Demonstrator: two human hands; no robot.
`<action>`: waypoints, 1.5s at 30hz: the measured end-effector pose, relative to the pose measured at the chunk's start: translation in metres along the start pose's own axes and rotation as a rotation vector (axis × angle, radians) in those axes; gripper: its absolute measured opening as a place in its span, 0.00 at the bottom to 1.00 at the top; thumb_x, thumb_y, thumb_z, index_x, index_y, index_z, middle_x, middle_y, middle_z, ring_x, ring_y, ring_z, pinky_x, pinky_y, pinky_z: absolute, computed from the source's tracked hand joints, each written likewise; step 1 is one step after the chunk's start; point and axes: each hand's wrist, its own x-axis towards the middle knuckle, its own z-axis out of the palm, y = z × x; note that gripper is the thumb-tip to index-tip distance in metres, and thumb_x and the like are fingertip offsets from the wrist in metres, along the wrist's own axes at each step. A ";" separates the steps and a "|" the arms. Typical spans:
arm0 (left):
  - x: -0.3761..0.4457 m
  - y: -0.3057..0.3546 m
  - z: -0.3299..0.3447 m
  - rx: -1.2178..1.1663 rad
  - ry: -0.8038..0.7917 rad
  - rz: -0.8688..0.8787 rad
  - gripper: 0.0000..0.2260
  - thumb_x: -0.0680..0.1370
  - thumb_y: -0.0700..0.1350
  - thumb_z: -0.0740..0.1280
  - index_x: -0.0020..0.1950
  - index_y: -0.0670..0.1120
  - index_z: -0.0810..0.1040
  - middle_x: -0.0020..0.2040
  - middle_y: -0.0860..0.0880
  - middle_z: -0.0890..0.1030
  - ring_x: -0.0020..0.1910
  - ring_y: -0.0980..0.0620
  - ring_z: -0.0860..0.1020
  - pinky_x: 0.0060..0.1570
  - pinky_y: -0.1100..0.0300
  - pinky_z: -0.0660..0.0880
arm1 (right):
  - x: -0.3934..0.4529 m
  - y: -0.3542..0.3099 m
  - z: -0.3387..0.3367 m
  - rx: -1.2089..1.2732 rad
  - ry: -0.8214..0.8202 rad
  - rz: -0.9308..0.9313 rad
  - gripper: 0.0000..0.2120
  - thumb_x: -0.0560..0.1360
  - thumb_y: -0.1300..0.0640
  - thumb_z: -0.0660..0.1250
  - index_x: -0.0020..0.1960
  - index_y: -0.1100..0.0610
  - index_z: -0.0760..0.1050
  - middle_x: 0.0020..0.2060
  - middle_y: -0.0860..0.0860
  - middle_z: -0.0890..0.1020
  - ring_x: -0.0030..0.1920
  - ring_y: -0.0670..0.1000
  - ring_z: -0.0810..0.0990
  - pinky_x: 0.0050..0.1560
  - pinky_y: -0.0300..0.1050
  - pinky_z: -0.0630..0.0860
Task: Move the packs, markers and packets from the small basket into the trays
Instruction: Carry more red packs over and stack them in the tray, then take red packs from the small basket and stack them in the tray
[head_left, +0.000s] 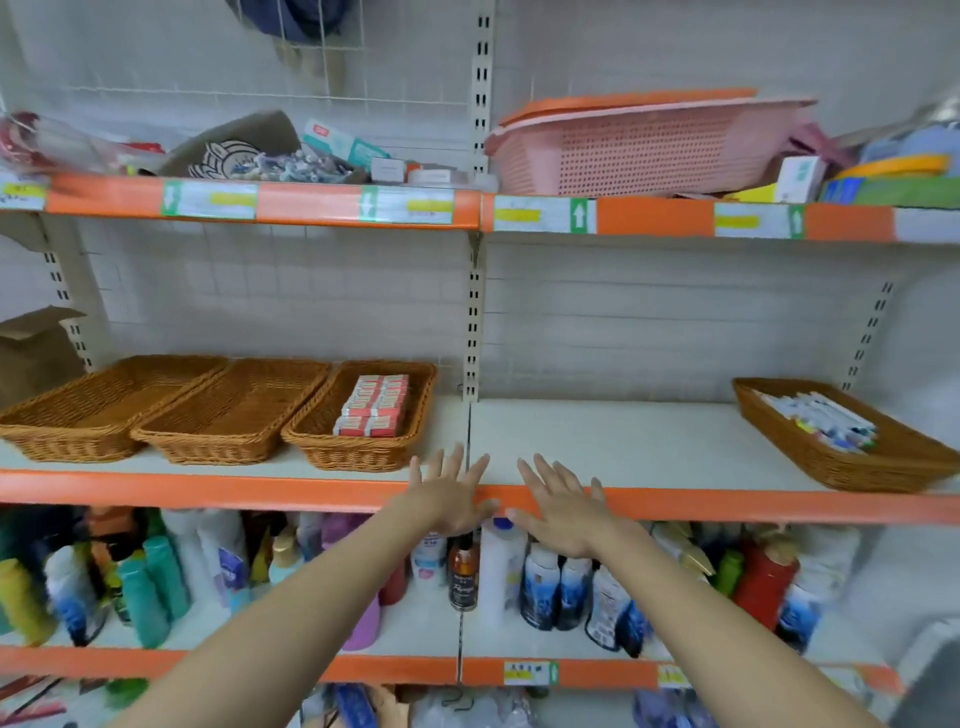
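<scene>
1. I am facing the middle shelf (649, 447), its orange front edge running just beneath my fingers, with bare white board lying beyond both hands.
2. Three wicker trays (228, 410) are sitting in a row up and to the left of my left hand; the one nearest it is holding red packs (375, 404), while the two farther out are showing nothing inside.
3. A fourth tray (852, 441) is lying well off to the right of my right hand, holding markers (821, 418).
4. My left hand (451, 496) and right hand (563, 512) are hovering side by side, fingers spread wide, holding nothing.
5. I am judging this a pause between transfers. I cannot tell which thing here is the small basket, so the next move is calling for me to find it and fetch the packets.
</scene>
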 end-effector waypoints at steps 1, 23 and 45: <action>0.005 0.011 -0.002 0.011 0.008 0.021 0.32 0.80 0.65 0.47 0.77 0.56 0.35 0.77 0.47 0.34 0.76 0.43 0.35 0.72 0.40 0.37 | -0.005 0.012 -0.002 0.012 0.013 0.027 0.34 0.80 0.35 0.45 0.77 0.46 0.32 0.77 0.48 0.34 0.77 0.52 0.36 0.74 0.63 0.38; 0.171 0.261 -0.039 0.018 0.011 0.501 0.30 0.81 0.62 0.45 0.78 0.53 0.35 0.77 0.46 0.34 0.77 0.44 0.37 0.75 0.45 0.37 | -0.028 0.281 -0.022 0.022 0.064 0.489 0.31 0.82 0.38 0.44 0.78 0.47 0.33 0.76 0.49 0.32 0.76 0.53 0.33 0.74 0.63 0.37; 0.243 0.432 -0.076 0.045 -0.087 0.545 0.35 0.78 0.68 0.50 0.79 0.54 0.43 0.79 0.49 0.41 0.78 0.48 0.39 0.75 0.46 0.39 | -0.029 0.508 -0.056 0.119 0.144 0.406 0.29 0.82 0.40 0.45 0.79 0.49 0.44 0.79 0.51 0.44 0.78 0.53 0.42 0.77 0.55 0.44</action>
